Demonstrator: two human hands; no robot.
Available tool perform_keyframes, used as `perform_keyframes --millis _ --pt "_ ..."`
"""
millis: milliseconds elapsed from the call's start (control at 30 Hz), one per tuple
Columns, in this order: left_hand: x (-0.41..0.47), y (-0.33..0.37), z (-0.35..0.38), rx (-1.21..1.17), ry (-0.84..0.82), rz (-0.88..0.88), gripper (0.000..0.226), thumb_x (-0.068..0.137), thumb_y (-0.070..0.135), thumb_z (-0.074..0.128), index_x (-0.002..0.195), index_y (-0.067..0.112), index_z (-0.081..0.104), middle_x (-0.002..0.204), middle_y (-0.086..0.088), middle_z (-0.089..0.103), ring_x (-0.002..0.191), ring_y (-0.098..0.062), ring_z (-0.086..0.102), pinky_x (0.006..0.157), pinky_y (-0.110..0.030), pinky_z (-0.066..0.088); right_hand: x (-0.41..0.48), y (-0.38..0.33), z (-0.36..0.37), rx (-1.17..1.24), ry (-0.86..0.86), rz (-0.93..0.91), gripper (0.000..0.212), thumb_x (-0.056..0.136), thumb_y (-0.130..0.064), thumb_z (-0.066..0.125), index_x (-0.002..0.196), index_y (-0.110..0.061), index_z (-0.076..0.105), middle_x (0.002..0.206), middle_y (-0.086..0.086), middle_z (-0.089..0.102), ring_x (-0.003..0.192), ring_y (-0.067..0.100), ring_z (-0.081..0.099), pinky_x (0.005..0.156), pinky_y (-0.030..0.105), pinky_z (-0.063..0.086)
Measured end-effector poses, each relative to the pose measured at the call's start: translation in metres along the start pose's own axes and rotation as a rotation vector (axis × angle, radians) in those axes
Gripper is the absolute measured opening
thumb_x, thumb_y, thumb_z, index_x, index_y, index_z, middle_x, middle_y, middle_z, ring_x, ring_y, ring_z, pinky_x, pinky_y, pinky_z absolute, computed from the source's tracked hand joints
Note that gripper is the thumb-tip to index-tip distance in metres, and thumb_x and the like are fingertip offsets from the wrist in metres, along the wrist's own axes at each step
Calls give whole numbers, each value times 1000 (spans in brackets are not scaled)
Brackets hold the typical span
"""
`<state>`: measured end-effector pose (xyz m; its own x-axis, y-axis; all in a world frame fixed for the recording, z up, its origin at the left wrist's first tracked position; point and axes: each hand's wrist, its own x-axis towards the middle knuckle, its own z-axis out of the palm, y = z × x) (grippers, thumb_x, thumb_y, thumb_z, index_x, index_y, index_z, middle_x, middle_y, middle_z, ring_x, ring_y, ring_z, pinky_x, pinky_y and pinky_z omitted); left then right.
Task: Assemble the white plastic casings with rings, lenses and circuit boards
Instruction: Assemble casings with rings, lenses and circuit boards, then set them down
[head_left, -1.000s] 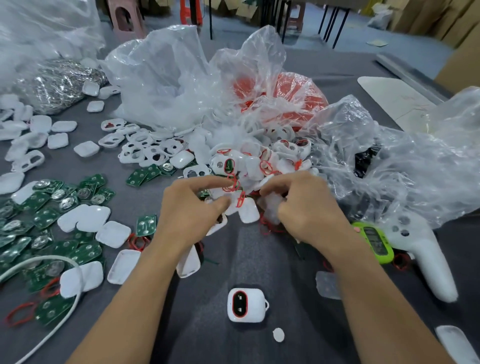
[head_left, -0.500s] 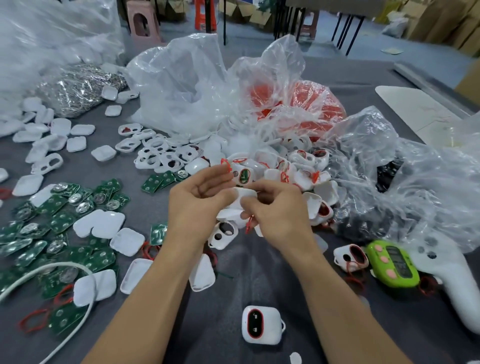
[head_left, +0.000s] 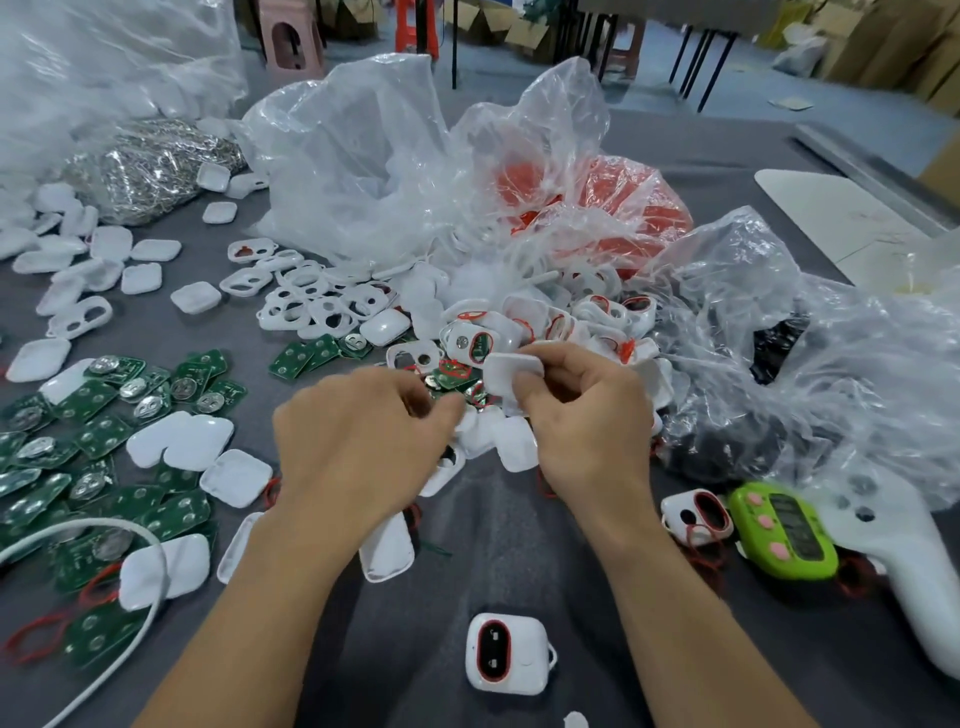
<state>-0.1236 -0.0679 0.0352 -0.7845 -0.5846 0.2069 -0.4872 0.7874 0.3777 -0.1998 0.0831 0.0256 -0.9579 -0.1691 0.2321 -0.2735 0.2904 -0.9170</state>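
Observation:
My right hand (head_left: 587, 421) grips a white casing shell (head_left: 511, 371) between thumb and fingers, above a heap of white casings with red rings (head_left: 550, 322). My left hand (head_left: 363, 436) hovers just left of it with fingers curled toward loose circuit boards (head_left: 457, 376); motion blur hides whether it holds anything. An assembled casing with a red ring (head_left: 506, 652) lies near the table's front edge. A second ringed casing (head_left: 696, 514) lies to the right. Green circuit boards (head_left: 93, 402) and plain white shells (head_left: 179, 439) cover the left side.
Empty casing fronts with holes (head_left: 311, 306) lie behind the boards. Crumpled plastic bags hold red rings (head_left: 602, 208), silver parts (head_left: 150, 166) and dark parts (head_left: 727, 452). A green timer (head_left: 784, 530), a white handled device (head_left: 893, 556) and a white cable (head_left: 78, 525) lie nearby.
The hands have come apart. The right hand has kept the white shell and lifted it slightly; the left hand has let go and dropped a little to the left.

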Motion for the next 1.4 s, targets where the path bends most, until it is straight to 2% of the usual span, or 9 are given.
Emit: perform_keyframes --millis 133,267,333,433,567,733,900,1033,1400 --pt "-7 -6 -11 118 -328 201 62 62 76 61 119 56 50 105 23 64 101 -15 63 67 -32 39 3 2 -6 -4 101 13 40 89 -16 76 127 -26 69 104 -21 71 95 -11 67 80 5 51" --pt "-2 -10 -16 -61 -437 222 83 72 34 77 138 60 34 95 34 61 104 -10 62 83 -37 54 1 -1 -13 -274 129 -132 14 86 -15 75 92 -26 80 76 -21 72 76 0 69 72 12 52" --pt "1 -13 -16 -220 -412 193 78 74 26 78 138 56 44 90 32 64 97 -2 62 83 -31 55 -1 -6 -16 -371 -34 -103 19 84 -13 71 88 -29 80 80 -14 75 74 13 71 74 35 60" --pt "6 -20 -14 -526 -327 102 61 74 13 81 124 43 61 92 23 68 88 -2 65 78 -11 48 0 -18 -30 -613 -256 -55 18 77 -19 71 82 -34 79 78 -13 74 76 14 69 73 35 60" --pt "9 -18 -13 -1109 -480 -158 45 86 -10 66 116 21 75 95 0 70 90 -22 67 83 -34 59 -2 -28 -48 -841 -433 63 21 61 -39 87 80 -40 77 67 -17 68 67 3 63 60 21 50" --pt "3 -10 -8 -1502 -813 -238 36 83 0 67 115 15 78 106 -2 73 104 -22 70 88 -37 62 -17 -17 -44 -916 -429 53 18 78 -34 81 96 -34 77 92 -6 75 91 20 69 83 34 57" --pt "-2 -5 7 -1546 -872 -264 42 77 2 66 117 12 77 115 -8 73 110 -28 70 89 -38 61 -6 -1 -54 -378 -315 95 20 89 -15 69 85 -31 81 73 -13 74 69 6 68 72 29 55" --pt "-2 -2 14 -1564 -859 -278 44 79 -2 64 122 7 74 124 -14 70 117 -33 67 94 -45 59 -4 3 -46 38 -277 197 27 96 -6 61 87 -24 78 69 8 75 52 19 63 53 32 49" --pt "-9 11 11 -1421 -763 -220 33 93 -2 62 124 7 70 115 -15 76 105 -30 74 76 -29 63 -5 2 -42 164 -87 105 10 85 -19 80 86 -20 70 60 3 72 51 18 70 49 22 47"
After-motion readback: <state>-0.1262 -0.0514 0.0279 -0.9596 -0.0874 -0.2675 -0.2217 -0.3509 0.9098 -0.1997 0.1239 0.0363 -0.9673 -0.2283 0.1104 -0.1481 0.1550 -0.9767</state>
